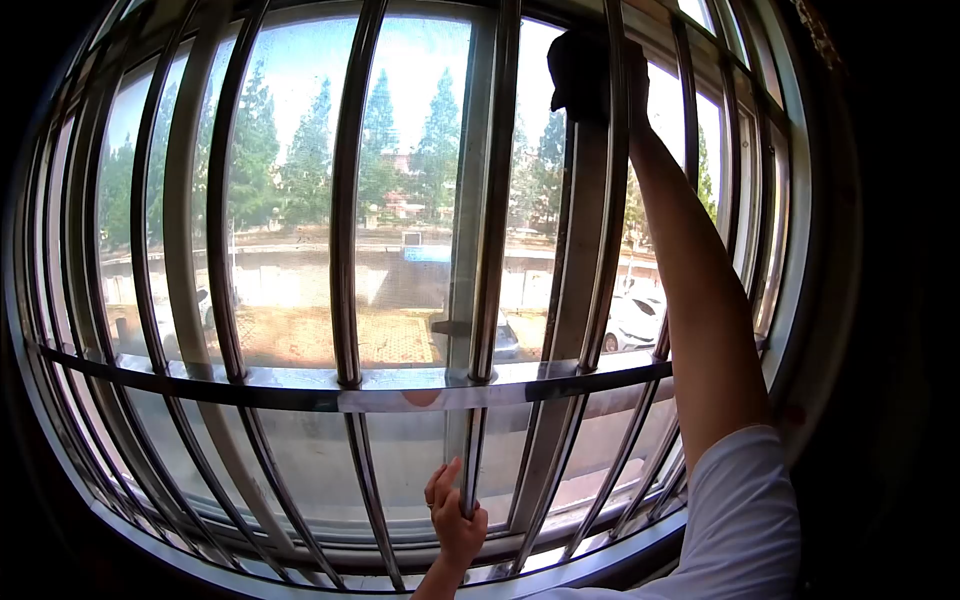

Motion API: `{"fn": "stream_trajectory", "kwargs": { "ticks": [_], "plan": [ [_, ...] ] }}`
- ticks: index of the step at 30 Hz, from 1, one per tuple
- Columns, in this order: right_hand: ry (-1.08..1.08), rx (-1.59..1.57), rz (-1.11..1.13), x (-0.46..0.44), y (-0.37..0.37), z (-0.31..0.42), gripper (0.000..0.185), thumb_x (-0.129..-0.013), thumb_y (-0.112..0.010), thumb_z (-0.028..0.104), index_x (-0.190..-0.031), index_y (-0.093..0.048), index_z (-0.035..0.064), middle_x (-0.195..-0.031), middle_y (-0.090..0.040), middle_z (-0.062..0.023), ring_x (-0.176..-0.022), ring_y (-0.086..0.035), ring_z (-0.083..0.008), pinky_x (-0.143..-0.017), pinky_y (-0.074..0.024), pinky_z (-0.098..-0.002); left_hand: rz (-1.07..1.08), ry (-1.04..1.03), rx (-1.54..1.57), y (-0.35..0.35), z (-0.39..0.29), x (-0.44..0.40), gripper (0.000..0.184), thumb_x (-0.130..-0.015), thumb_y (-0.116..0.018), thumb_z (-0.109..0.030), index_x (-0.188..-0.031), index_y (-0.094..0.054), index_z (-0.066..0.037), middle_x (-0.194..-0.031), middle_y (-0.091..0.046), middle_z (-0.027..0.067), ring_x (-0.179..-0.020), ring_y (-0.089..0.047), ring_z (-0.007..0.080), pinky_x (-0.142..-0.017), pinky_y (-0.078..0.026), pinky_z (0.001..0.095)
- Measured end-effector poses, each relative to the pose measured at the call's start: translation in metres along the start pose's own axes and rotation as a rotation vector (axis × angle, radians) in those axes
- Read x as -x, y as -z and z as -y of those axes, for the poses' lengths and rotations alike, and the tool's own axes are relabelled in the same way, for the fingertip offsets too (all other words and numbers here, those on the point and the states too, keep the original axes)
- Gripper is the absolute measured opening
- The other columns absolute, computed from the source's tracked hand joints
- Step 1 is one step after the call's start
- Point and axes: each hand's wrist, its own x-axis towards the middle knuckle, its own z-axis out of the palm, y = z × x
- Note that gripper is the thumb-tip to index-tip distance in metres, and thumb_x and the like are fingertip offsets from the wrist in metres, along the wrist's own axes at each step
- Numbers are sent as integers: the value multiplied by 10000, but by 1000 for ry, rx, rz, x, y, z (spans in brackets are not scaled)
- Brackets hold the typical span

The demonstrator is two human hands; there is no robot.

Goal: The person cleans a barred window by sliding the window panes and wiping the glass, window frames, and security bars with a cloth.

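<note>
My right arm reaches up to the upper right of the window (410,130). There my right hand (638,85), mostly in shadow, holds a dark cloth (580,75) behind the bars, against the upper part of the window frame (587,200). The cloth's folds are too dark to make out, and it hides most of the fingers. Low in the middle, my left hand (458,515) grips a vertical metal bar (472,450). Its thumb side wraps the bar, while a couple of fingers point upward beside it.
Shiny upright bars (345,220) stand in a row in front of the glass. A horizontal metal rail (300,397) crosses them below mid-height. Outside are trees (310,150), a wall and a parked white car (635,318). Dark surroundings frame both sides.
</note>
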Motion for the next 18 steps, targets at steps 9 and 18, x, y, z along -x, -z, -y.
{"fn": "stream_trajectory", "kwargs": {
  "ticks": [9, 18],
  "plan": [
    [-131, 1001, 527, 167, -44, 140, 184, -794, -688, 22, -933, -718, 138, -1024, -649, -73, -1026, -619, -219, -882, -509, -332, -11, -36, 11, -1, 3, 0, 173, -595, -514, 72, -715, -435, -25, -1294, -545, 233, -1255, -443, 421, -1039, -339, 479],
    [-42, 1251, -53, 28, -3, 102, 308, -765, -549, -78, -1023, -656, 53, -1067, -602, -123, -1033, -587, -255, -918, -456, -329, -25, -70, -13, -2, 7, 1, 409, -576, -508, 58, -984, -507, 22, -1217, -549, 228, -1215, -467, 434, -1026, -371, 503]
  ]
}}
